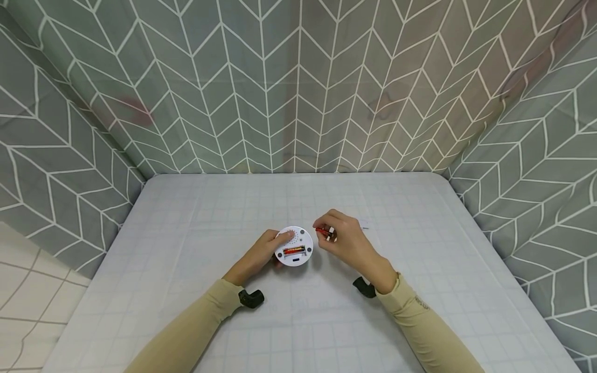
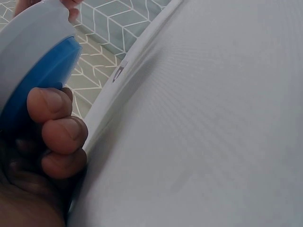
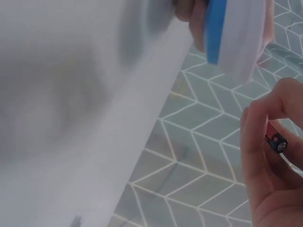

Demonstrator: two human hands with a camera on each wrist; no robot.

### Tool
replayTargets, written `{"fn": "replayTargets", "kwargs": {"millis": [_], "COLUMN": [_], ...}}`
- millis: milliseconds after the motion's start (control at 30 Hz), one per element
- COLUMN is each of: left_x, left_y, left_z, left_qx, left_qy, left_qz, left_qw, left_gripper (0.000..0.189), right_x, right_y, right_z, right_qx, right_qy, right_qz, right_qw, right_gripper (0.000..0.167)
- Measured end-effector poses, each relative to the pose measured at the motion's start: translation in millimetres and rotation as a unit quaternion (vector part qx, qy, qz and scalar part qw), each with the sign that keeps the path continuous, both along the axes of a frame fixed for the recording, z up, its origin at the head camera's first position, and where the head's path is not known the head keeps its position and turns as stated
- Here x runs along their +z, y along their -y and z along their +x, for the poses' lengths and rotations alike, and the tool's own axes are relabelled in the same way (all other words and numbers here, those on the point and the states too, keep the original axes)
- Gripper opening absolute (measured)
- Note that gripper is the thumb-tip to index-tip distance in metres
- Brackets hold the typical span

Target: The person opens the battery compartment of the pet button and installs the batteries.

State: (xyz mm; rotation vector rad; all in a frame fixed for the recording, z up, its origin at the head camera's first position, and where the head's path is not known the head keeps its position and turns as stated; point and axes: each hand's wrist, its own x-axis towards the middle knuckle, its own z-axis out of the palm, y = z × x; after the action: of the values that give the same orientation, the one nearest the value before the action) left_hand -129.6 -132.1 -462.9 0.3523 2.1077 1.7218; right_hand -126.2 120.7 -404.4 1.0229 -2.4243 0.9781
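My left hand [image 1: 264, 252] grips a round white device [image 1: 304, 239] with its thumb across the face and its fingers underneath. The face has a patch of small holes, dark round feet and an uncovered battery compartment with a red and black battery [image 1: 294, 250] lying in it. Blue shows on the device's other side [image 2: 52, 59] in the left wrist view. Just to the right of it, my right hand [image 1: 347, 239] pinches another red and black battery [image 3: 276, 138] between thumb and fingers, apart from the device. Its end faces the right wrist camera.
A white cloth with a faint grid covers the table [image 1: 210, 207]. Grey patterned curtains [image 1: 289, 103] hang behind it and along both sides. A thin, small metal-coloured thing [image 1: 365, 228] shows just past my right hand. Black wrist cameras [image 1: 251, 299] sit at both cuffs.
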Motion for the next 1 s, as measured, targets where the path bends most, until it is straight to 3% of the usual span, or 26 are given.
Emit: {"fn": "replayTargets", "kwargs": {"millis": [400, 633, 1000], "left_x": [0.4, -0.1, -2.5], "left_y": [-0.1, 0.4, 1.0], "left_z": [0.8, 0.5, 0.3], "left_qx": [-0.001, -0.007, -0.014], "left_qy": [0.002, -0.006, -0.013], "left_qz": [0.008, 0.012, 0.02], "left_qw": [1.0, 0.9999, 0.9996], "left_gripper": [0.053, 0.053, 0.053], "right_x": [9.1, 9.1, 5.4], "right_y": [8.6, 13.9, 20.0], "right_z": [12.4, 17.8, 22.4], "right_qx": [0.046, 0.074, 0.116], "right_qy": [-0.008, -0.023, -0.011], "right_qz": [-0.021, -0.001, 0.007], "right_qw": [0.9987, 0.997, 0.9931], "right_gripper": [0.018, 0.018, 0.021]}}
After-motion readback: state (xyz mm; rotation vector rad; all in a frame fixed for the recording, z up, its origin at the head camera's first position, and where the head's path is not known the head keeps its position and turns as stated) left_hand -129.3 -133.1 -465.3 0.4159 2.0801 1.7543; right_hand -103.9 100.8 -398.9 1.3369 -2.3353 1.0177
